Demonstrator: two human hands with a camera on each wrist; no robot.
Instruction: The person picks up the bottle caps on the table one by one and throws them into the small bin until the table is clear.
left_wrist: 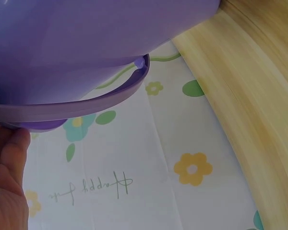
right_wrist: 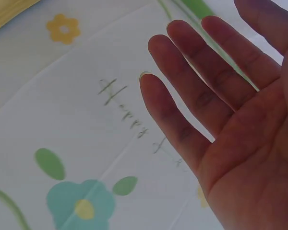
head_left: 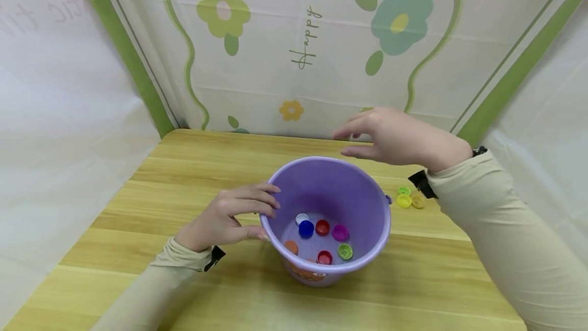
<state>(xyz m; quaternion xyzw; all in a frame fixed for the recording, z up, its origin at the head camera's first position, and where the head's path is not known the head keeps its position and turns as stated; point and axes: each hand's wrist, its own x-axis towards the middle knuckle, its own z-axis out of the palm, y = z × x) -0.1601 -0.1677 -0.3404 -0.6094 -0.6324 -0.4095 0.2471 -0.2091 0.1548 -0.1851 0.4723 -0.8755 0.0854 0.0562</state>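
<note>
Purple round bucket (head_left: 331, 183); left grip (head_left: 236, 214) on smooth rim (head_left: 342, 268).

The right grip (right_wrist: 245, 139) hangs outstretched before flowered cloth (right_wrist: 86, 124).

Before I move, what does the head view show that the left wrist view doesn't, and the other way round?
Head view only: the bottle caps inside the bucket, the caps lying on the tabletop, and the person's right grip, raised with nothing in it.

Left wrist view only: the curved band of the bucket's handle.

Both: the purple bucket, the left grip at its rim, the wooden tabletop and the flower-printed cloth lettered "Happy".
</note>
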